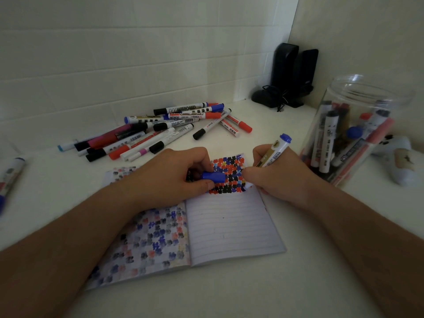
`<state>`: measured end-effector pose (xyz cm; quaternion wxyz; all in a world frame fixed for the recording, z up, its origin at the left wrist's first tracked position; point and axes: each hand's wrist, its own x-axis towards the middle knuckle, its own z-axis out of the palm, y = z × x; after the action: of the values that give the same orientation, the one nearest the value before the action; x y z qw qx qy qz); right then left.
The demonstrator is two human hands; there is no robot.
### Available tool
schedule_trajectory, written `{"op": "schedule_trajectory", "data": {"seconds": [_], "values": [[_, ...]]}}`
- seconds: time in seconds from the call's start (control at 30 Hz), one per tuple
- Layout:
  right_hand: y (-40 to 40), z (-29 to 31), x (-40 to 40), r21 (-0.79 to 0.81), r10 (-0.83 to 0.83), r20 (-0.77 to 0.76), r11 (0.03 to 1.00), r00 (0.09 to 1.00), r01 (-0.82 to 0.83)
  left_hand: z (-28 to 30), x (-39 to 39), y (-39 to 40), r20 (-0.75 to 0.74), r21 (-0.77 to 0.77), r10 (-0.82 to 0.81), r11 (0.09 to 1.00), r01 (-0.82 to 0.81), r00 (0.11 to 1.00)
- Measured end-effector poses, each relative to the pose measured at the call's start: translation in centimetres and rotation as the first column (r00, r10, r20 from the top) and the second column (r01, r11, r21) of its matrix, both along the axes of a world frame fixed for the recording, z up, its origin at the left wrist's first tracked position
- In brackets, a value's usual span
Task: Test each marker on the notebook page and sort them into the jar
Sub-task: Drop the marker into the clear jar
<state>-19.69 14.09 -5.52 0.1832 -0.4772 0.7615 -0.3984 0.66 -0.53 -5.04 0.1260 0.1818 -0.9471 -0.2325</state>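
An open lined notebook [231, 223] lies on the white table, its right page covered at the top with red, blue and black blots. My left hand [169, 175] rests on the notebook and pinches a blue marker cap [214, 176]. My right hand [277, 173] grips a blue-ended marker [275, 151] with a gold label, tip down at the right edge of the blotted patch. A clear plastic jar [358, 131] at the right stands open and holds several markers. A pile of loose markers [156, 129] lies behind the notebook.
Two black speakers [291, 74] with a cable stand in the back corner. A white soft toy [399, 157] lies right of the jar. One marker [11, 175] lies at the left edge. Tiled walls close off the back and the right.
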Motion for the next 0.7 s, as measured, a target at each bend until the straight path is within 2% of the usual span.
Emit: {"op": "schedule_trajectory", "data": {"seconds": [0.23, 0.33, 0.5, 0.57, 0.6, 0.67, 0.7], "values": [[-0.1, -0.2, -0.2, -0.005, -0.077, 0.027, 0.997, 0.997, 0.077, 0.1, 0.0, 0.0, 0.005, -0.003, -0.009, 1.000, 0.009, 1.000], [-0.1, -0.2, 0.0, 0.000, -0.071, -0.034, 0.997, 0.997, 0.071, 0.1, 0.1, 0.0, 0.013, -0.017, -0.011, 1.000, 0.012, 1.000], [0.1, 0.3, 0.2, -0.023, -0.023, 0.005, 0.999, 1.000, 0.023, 0.3, 0.0, 0.3, 0.024, 0.004, -0.001, 1.000, 0.001, 1.000], [0.1, 0.6, 0.3, -0.097, -0.039, 0.113, 0.994, 0.993, 0.050, 0.5, -0.1, 0.5, 0.002, 0.019, -0.014, 1.000, 0.014, 1.000], [0.1, 0.8, 0.4, -0.157, -0.023, 0.240, 0.986, 0.970, 0.062, 0.6, 0.0, 0.7, -0.017, 0.022, -0.020, 1.000, 0.020, 1.000], [0.0, 1.2, 0.6, -0.275, 0.068, 0.495, 0.958, 0.866, 0.082, 0.8, 0.0, 1.0, -0.059, 0.015, -0.026, 1.000, 0.027, 0.998], [0.0, 1.4, 0.7, -0.317, 0.123, 0.562, 0.945, 0.818, 0.076, 0.9, 0.0, 1.1, -0.075, 0.007, -0.031, 0.999, 0.032, 0.997]]}}
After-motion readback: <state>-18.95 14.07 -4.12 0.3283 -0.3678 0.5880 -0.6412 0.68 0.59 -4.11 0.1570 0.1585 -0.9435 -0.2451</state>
